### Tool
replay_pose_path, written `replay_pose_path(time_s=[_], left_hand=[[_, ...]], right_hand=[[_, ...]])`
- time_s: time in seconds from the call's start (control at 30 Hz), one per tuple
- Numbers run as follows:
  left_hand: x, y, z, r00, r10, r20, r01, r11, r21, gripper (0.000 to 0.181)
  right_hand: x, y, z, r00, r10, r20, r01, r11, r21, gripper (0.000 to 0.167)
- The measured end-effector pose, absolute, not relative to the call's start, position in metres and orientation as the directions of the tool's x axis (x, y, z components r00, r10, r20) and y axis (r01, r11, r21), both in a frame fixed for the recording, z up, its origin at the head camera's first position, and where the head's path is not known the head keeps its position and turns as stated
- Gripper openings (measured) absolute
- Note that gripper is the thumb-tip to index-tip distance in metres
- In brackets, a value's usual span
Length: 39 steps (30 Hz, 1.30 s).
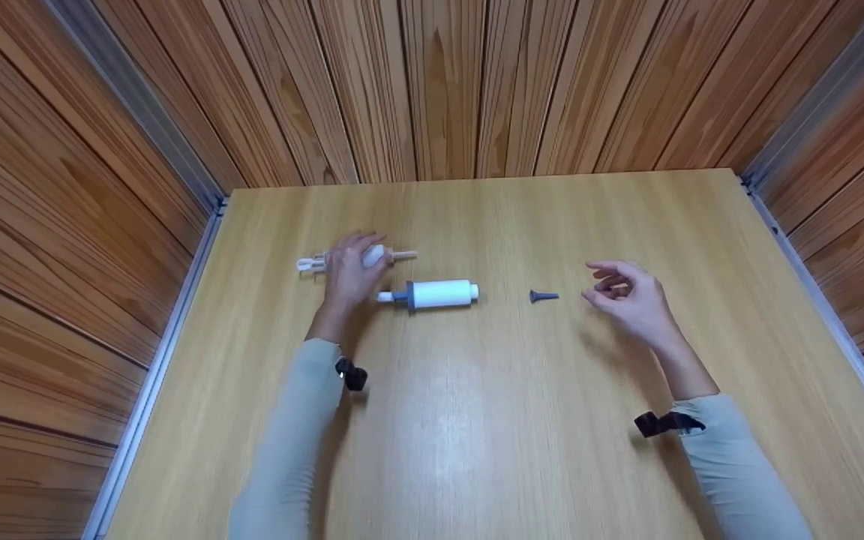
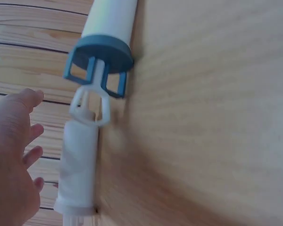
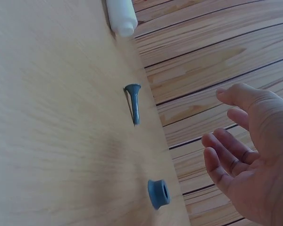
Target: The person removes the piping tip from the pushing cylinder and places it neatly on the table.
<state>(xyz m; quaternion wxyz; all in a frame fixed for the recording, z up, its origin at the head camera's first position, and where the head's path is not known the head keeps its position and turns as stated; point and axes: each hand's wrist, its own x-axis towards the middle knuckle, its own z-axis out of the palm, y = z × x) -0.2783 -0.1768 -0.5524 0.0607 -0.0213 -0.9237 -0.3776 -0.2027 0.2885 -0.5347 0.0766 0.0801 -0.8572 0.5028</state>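
Over a small white syringe (image 1: pixel 373 256) with a pale ring handle and thin tip, my left hand (image 1: pixel 353 271) hovers and hides part of the barrel. In the left wrist view its fingers are apart, with a gap to the small syringe (image 2: pixel 78 162). Just in front lies a larger white syringe (image 1: pixel 443 294) with a blue-grey collar and finger loops (image 2: pixel 104 52). My right hand (image 1: pixel 631 300) is raised above the table, fingers loosely bent and holding nothing. Nearest to it are a blue-grey flared nozzle (image 1: pixel 543 296) and, in the right wrist view, a blue-grey ring-shaped piece (image 3: pixel 159 194).
The wooden table (image 1: pixel 462 420) has wood-plank walls (image 1: pixel 443 90) at the back and both sides. Metal rails (image 1: pixel 154 367) run along its sides. Black wrist cameras (image 1: pixel 351 373) sit on both sleeves.
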Motion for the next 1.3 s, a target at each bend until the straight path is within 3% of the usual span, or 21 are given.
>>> replay_pose_path(time_s=[0.27, 0.9, 1.3], left_hand=[[-0.277, -0.192, -0.562, -0.992, 0.003, 0.124, 0.082, 0.769, 0.634, 0.05], [-0.273, -0.203, -0.57, -0.998, -0.038, 0.054, -0.003, 0.848, 0.53, 0.054], [-0.272, -0.21, -0.572, -0.998, -0.029, 0.053, 0.002, 0.864, 0.503, 0.052]], right_hand=[[-0.196, 0.274, -0.528, -0.948, -0.087, 0.307, -0.315, 0.417, -0.852, 0.041], [-0.192, 0.258, -0.522, -0.858, -0.218, 0.465, -0.514, 0.351, -0.783, 0.055], [-0.196, 0.251, -0.521, -0.803, -0.252, 0.54, -0.579, 0.118, -0.807, 0.061]])
